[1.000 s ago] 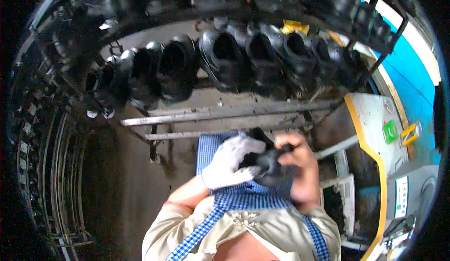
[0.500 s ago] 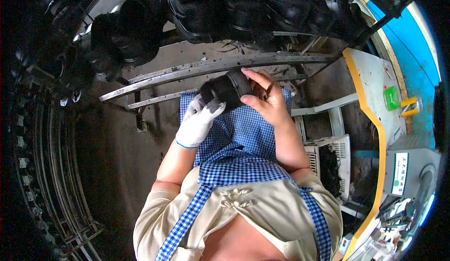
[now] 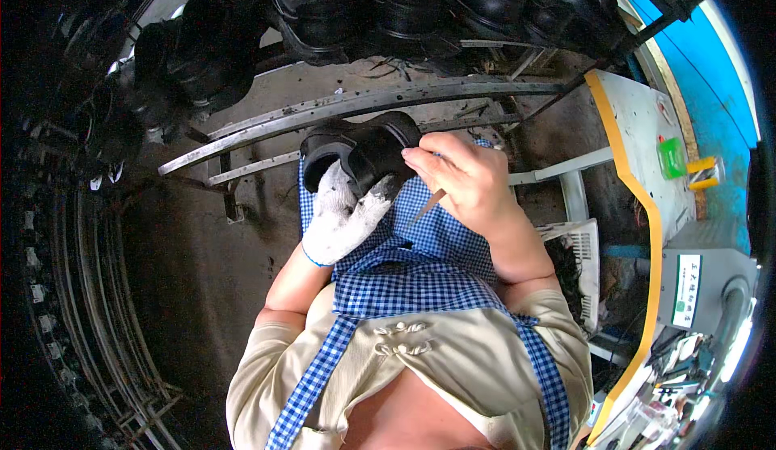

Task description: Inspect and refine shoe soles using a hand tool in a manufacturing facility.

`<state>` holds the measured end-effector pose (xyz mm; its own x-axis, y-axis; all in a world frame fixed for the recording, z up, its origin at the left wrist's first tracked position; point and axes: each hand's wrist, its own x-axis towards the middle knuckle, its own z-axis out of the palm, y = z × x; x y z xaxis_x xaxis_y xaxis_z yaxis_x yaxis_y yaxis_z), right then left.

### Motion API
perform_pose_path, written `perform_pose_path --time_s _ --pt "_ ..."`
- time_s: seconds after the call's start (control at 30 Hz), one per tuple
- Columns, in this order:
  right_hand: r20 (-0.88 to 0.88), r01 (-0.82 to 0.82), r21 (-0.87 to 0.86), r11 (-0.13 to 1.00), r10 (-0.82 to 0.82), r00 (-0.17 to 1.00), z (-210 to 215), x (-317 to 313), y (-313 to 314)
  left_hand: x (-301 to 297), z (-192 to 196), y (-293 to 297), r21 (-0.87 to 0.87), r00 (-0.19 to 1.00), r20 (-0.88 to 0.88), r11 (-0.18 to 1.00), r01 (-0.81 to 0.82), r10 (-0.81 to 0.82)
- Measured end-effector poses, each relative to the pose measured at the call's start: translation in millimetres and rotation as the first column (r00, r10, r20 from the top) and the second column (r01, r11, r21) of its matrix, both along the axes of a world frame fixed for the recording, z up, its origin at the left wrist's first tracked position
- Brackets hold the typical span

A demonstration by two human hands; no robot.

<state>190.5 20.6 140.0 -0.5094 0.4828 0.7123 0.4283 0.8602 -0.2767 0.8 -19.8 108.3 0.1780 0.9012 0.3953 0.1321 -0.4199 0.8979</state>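
Note:
A black shoe [image 3: 364, 147] is held up in front of my blue checked apron, tilted so that its opening faces me on the left. My left hand [image 3: 343, 211], in a white glove with blackened fingertips, is closed on it from below, partly inside the opening. My bare right hand [image 3: 465, 171] is closed, its thumb and forefinger meeting at the shoe's right end. From under its curled fingers sticks a thin, pointed, brownish blade-like strip [image 3: 428, 207]; the rest of it is hidden in the palm.
Several black shoes [image 3: 323, 13] stand on a rack along the far side. A metal frame [image 3: 388, 94] crosses below them. At right are a yellow-edged table [image 3: 647, 126] with a green container [image 3: 671, 157], a white crate [image 3: 588, 276] of black scraps and a grey machine [image 3: 711, 280].
The shoe has been turned so its opening now shows. My right hand has curled from a spread grip into a pinch, and the thin strip has come into sight.

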Motion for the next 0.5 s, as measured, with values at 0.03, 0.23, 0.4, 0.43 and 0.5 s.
perform_pose_path --time_s 0.03,0.23,0.4,0.43,0.5 --pt "0.055 0.065 0.025 0.998 -0.067 0.996 -2.3 -3.4 -1.5 -0.9 -4.8 0.7 -0.002 1.000 0.001 1.000 -0.001 0.001" --pt "-0.460 -0.319 -0.365 0.875 0.129 0.879 -41.3 -7.9 24.8 0.3 -15.7 1.8 -0.026 0.997 -0.048 0.998 -0.064 0.063" --pt "-0.567 -0.314 -0.443 0.840 0.008 0.824 -45.9 -5.7 5.5 3.1 0.5 -3.6 -0.171 0.995 0.100 0.985 0.030 -0.012" --pt "-0.437 -0.146 -0.286 0.947 0.007 0.899 -44.1 -5.6 4.3 2.6 -1.0 -3.9 -0.175 0.995 0.099 0.984 0.033 -0.015" --pt "-0.383 -0.086 -0.206 0.975 0.001 0.924 -35.5 -9.1 0.2 1.5 -5.0 -3.7 -0.087 1.000 0.022 0.996 0.010 -0.008"
